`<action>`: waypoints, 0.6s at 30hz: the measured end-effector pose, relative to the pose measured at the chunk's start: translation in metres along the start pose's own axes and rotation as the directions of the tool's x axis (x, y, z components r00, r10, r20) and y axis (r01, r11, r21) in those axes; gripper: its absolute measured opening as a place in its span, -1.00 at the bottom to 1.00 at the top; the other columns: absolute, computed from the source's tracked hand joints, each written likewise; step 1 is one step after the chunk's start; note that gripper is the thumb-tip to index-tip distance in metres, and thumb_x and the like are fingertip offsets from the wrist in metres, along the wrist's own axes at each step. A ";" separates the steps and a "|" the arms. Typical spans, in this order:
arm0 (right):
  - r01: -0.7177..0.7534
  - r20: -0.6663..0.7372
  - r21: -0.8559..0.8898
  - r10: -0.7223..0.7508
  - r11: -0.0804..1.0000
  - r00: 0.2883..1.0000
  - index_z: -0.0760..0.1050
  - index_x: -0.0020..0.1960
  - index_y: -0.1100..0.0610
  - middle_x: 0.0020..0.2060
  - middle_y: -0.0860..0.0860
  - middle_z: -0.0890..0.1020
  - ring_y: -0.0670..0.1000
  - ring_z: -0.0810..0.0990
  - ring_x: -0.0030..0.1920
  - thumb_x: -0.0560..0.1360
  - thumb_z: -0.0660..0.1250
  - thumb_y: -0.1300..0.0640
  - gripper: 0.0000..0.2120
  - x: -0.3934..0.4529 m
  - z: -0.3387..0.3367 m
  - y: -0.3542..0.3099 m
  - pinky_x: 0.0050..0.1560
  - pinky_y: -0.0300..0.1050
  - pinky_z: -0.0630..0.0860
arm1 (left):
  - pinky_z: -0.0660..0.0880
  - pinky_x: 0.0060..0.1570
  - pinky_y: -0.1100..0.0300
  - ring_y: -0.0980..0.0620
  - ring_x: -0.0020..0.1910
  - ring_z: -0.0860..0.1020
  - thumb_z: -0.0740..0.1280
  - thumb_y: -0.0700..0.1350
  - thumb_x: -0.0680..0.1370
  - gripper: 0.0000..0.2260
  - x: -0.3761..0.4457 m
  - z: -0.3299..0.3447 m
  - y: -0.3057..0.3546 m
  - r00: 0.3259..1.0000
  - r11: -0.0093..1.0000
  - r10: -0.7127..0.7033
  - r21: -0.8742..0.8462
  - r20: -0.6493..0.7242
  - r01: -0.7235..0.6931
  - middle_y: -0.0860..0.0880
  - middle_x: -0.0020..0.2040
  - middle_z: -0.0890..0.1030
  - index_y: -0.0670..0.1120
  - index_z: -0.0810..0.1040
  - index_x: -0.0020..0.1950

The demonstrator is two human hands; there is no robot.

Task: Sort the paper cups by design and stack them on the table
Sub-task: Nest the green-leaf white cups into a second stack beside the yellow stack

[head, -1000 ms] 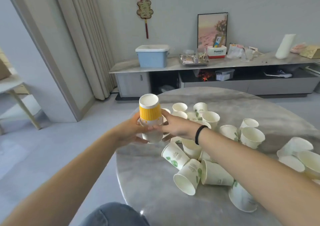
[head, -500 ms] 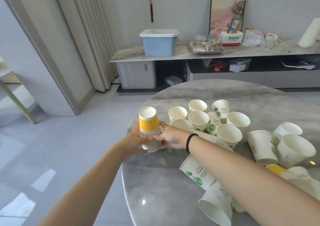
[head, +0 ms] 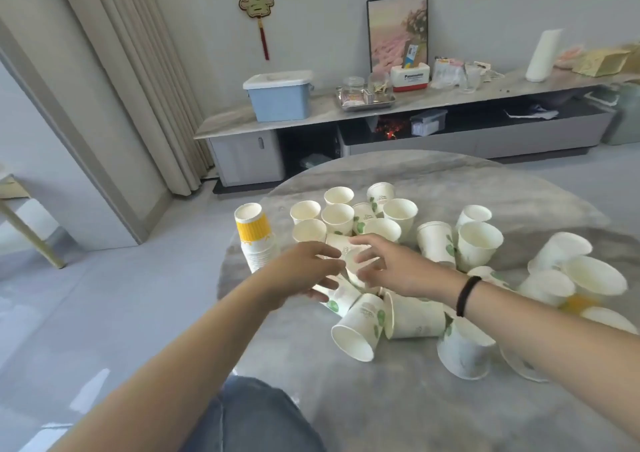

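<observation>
Hands, left [head: 304,271] and right [head: 388,264], spread over leaf-print cups [head: 360,323] mid-table [head: 381,399], gripping nothing; yellow-banded cup stack [head: 254,236] stands at the left edge.

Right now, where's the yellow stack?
Head view: the yellow stack stands upside down at the table's left edge, left of the upright white cups, clear of both hands.

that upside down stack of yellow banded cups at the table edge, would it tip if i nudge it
Probably yes. The yellow-banded cup stack is tall, narrow and leans slightly, so a push near its top could topple it. It is thin paper, likely very light, so it may slide first. It stands close to the table edge and could fall off.
</observation>
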State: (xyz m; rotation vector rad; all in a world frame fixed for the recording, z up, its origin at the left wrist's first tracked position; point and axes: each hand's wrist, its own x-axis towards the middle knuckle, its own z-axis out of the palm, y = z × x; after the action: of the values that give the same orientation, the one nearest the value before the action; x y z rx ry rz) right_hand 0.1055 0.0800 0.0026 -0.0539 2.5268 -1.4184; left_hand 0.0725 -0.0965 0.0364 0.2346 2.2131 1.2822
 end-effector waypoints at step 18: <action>-0.284 -0.359 -0.444 0.121 0.850 0.925 0.45 0.27 0.04 0.16 0.02 0.52 0.01 0.45 0.17 0.40 0.40 0.11 -0.55 -0.172 -0.143 0.140 0.01 -0.27 0.36 | 0.45 -0.17 0.28 0.02 -0.06 0.57 0.28 -0.19 0.49 -0.67 0.053 0.249 0.090 0.942 0.933 0.197 0.243 0.271 -0.265 -0.02 -0.02 0.59 -0.10 0.48 0.26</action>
State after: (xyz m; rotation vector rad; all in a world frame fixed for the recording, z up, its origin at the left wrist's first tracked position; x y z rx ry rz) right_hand 0.2519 0.2994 -0.0107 0.3793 2.9872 -0.7189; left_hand 0.1545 0.1575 -0.0034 0.7436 2.1900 0.9905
